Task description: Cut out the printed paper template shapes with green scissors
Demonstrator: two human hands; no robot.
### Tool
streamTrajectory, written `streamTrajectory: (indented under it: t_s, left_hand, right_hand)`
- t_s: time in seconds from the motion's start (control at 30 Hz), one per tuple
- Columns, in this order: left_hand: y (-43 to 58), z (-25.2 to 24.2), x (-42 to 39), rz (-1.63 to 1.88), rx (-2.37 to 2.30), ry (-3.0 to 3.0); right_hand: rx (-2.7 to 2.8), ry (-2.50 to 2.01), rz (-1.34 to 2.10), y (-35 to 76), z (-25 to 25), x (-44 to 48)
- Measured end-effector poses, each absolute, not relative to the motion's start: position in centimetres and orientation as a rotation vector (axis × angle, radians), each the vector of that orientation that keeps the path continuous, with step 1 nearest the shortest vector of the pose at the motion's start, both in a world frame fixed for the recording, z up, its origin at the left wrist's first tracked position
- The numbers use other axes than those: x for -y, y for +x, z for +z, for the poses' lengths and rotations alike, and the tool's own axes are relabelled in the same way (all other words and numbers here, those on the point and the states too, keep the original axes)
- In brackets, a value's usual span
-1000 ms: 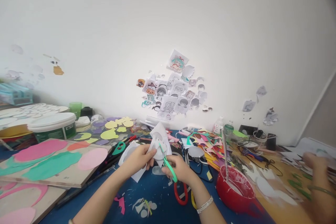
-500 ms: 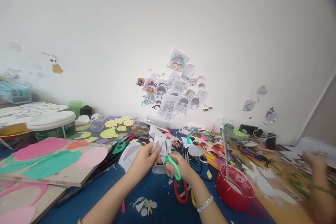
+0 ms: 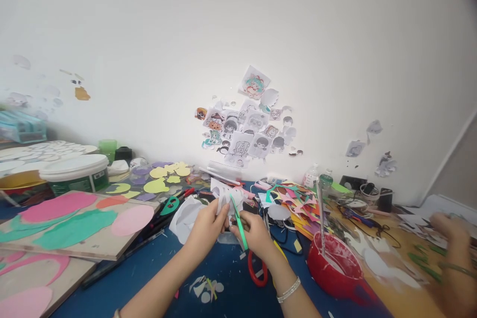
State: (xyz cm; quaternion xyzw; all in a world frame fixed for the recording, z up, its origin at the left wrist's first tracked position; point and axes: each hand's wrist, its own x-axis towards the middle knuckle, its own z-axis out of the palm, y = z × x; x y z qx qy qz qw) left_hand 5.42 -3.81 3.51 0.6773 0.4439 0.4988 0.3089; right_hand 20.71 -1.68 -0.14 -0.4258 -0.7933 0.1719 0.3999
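Note:
A piece of white paper (image 3: 223,191) is pinched between the thumb and fingers of my left hand (image 3: 206,221). Green-handled scissors (image 3: 240,228) are gripped in my right hand (image 3: 254,233), their blades up against the paper. How far the blades are apart is hard to make out. Just below my right hand lies a red scissor handle (image 3: 257,271) on the blue table surface (image 3: 149,278). White paper scraps (image 3: 206,288) lie on the table in front of me. A larger sheet of white paper (image 3: 184,221) rests behind my left wrist.
Boards (image 3: 89,248) with coloured paper shapes stand on the left, by a white-lidded tub (image 3: 72,166). At right are a red pot (image 3: 331,278) with a stick in it and a heap of coloured paper (image 3: 298,203). Another person's hand (image 3: 447,223) is at far right.
The scissors have turned in my right hand, so the handle shows edge-on and the blades point more up and left. My left hand still holds the paper. The view has shifted slightly.

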Motion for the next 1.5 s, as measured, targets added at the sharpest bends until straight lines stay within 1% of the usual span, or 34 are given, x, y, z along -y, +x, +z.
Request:
streamTrajectory:
  t_s: [0.13, 0.23, 0.33, 0.57, 0.67, 0.9, 1.5]
  left_hand:
    - [5.7, 3.6, 4.1, 1.348, -1.246, 1.772]
    - [5.7, 3.6, 4.1, 1.367, -1.275, 1.755]
    - [5.7, 3.5, 4.0, 1.36, -1.267, 1.716]
    - [5.7, 3.3, 3.6, 1.361, -1.143, 1.657]
    - [5.6, 3.4, 3.6, 1.337, -1.08, 1.618]
    - [5.6, 3.8, 3.7, 1.288, -0.975, 1.527]
    - [5.9, 3.9, 4.2, 1.349, -0.939, 1.501]
  right_hand:
    - [2.022, -1.185, 0.157, 20.4, 0.4, 2.3]
    - [2.015, -1.178, 0.14, 20.3, 0.2, 2.3]
    - [1.999, -1.129, 0.278, 20.2, -0.4, 1.8]
    - [1.911, -0.831, 0.887, 20.4, -1.4, 1.2]
    - [1.85, -0.706, 1.053, 20.5, -1.7, 0.8]
    - [1.751, -0.61, 1.157, 20.4, -2.2, 0.3]
    - [1.681, -0.493, 1.145, 19.7, -1.8, 0.6]
